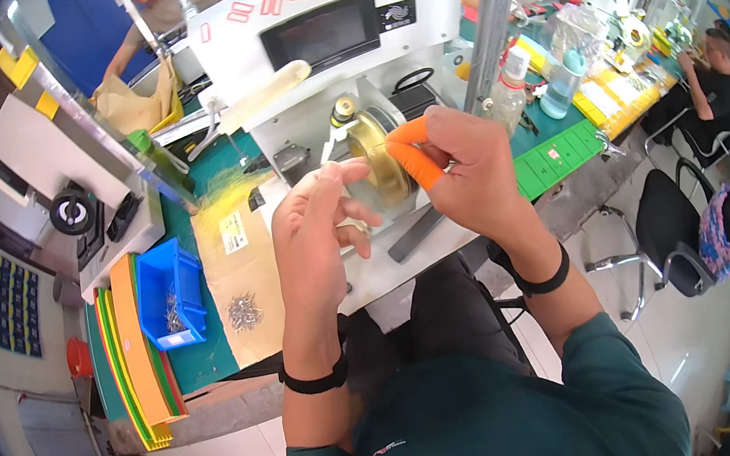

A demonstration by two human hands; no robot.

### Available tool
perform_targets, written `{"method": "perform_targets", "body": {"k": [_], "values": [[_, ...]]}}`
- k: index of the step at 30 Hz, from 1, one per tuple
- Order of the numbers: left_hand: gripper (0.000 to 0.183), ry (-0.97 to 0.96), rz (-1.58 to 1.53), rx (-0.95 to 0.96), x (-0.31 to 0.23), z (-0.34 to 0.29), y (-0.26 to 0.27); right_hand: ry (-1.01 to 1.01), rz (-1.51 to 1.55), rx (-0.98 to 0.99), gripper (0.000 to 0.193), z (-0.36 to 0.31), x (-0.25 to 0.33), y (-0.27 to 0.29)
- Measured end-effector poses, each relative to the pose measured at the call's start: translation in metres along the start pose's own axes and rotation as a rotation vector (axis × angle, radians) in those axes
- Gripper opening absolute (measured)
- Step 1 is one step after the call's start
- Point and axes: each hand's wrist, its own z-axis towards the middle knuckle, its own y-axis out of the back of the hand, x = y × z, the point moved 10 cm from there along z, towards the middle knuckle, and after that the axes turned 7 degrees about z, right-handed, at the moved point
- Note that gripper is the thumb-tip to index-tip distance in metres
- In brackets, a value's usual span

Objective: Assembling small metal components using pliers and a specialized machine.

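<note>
Just in front of a brass-coloured wheel (381, 169) on a white bench machine (435, 0), both my hands are raised. My left hand (315, 221) is at the wheel's left, its thumb and index finger drawn together and the other fingers loosely curled. Whatever it pinches is too small to make out. At the wheel's right edge, my right hand (469, 165) wears orange finger covers (412, 157) on thumb and index finger. Those two tips are pressed together; anything thin between them cannot be made out.
Left of the machine, brown cardboard (255, 343) carries a pile of small metal pieces (245, 312) and a yellow strand bundle (232, 191). A blue bin (169, 295) stands beside it. Rightward are a green tray (561, 159), bottles (563, 87) and a metal post (494, 15). Other people sit nearby.
</note>
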Motion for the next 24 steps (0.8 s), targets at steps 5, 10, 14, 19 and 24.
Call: {"method": "perform_targets", "body": {"k": [5,10,14,19,24], "values": [[0.033,0.008,-0.038,-0.028,-0.002,0.002,0.010,0.130,-0.044,0.040,0.011,0.004,0.013,-0.021],[0.022,-0.035,0.031,-0.108,-0.008,0.013,0.019,0.186,-0.111,0.068,0.009,0.010,0.018,-0.030],[0.013,-0.104,0.169,-0.282,-0.023,0.039,0.036,0.099,-0.166,0.003,0.012,0.031,0.011,-0.034],[0.017,-0.239,0.401,-0.373,-0.039,0.056,0.052,0.041,-0.132,0.004,0.015,0.056,0.001,-0.042],[0.017,-0.334,0.454,-0.399,-0.045,0.055,0.051,-0.067,-0.014,0.065,0.015,0.067,-0.012,-0.051]]}}
